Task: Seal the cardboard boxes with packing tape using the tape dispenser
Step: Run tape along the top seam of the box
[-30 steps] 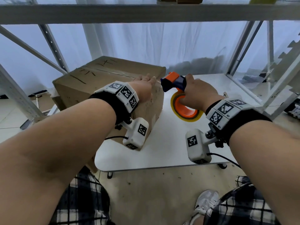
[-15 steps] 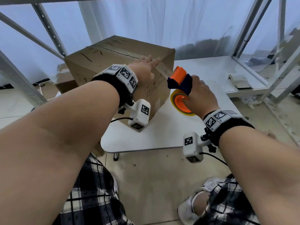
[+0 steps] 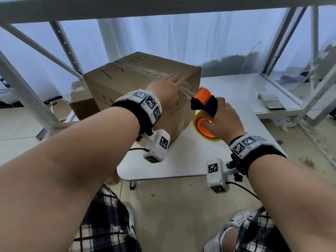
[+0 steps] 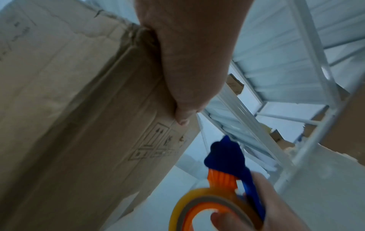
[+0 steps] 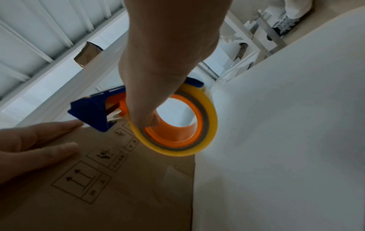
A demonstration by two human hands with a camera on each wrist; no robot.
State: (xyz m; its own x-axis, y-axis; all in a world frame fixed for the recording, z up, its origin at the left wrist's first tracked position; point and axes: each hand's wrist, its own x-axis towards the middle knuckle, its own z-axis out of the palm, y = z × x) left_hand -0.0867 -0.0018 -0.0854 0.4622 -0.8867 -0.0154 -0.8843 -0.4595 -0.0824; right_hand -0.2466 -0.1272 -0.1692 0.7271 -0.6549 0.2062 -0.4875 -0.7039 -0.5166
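The cardboard box (image 3: 138,82) stands on the left part of the white table (image 3: 190,157), its near right corner pointing at the table's middle and its left side reaching past the table's left edge. Its top flaps are down, and a strip of clear tape (image 3: 187,90) runs from the top seam over the near top edge to the tape dispenser (image 3: 204,113), so by my reading the seam is being finished: tape laid, tail not yet cut.

The left hand (image 3: 166,88) lies flat on the box's near top edge, fingers straight and pressing the tape down; in the left wrist view the thumb rests against the side face. The right hand (image 3: 222,122) grips the dispenser through its orange core, fingers curled round the yellowish roll, holding it in the air just off the box's near corner.

The next move probably calls for bringing the tail down onto the side face, then tilting the blue cutter head to sever it while the left hand keeps pressure.

Open table lies right of and in front of the box. A low shelf carrying a notebook (image 3: 271,100) stands beyond the table's far right corner, and shelving uprights flank both sides.
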